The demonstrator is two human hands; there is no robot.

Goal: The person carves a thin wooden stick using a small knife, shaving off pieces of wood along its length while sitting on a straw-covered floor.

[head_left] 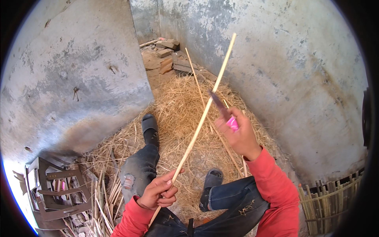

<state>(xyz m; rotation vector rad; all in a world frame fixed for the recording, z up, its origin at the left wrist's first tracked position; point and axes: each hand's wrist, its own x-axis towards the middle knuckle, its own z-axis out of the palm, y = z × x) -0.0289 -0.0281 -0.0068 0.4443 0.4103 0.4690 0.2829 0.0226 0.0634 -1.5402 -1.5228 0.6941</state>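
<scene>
A long, pale stick (201,120), stripped smooth and looking like bamboo or wood, slants from my lap up and away to the right. My left hand (161,191) is closed around its lower part, above my left thigh. In my right hand (239,132) I grip a knife (219,104) by its bright pink handle (233,123). The dark blade points up and to the left, and its tip end meets or overlaps the stick past its middle. Whether the edge is cutting into it I cannot tell.
Curly shavings (179,98) heap between my feet and the walls. A thin stick (195,75) stands out of them. Split strips (104,197) and a dark slatted frame (59,193) lie at left. A slatted basket (329,203) stands at right; bricks (166,49) lie at the back.
</scene>
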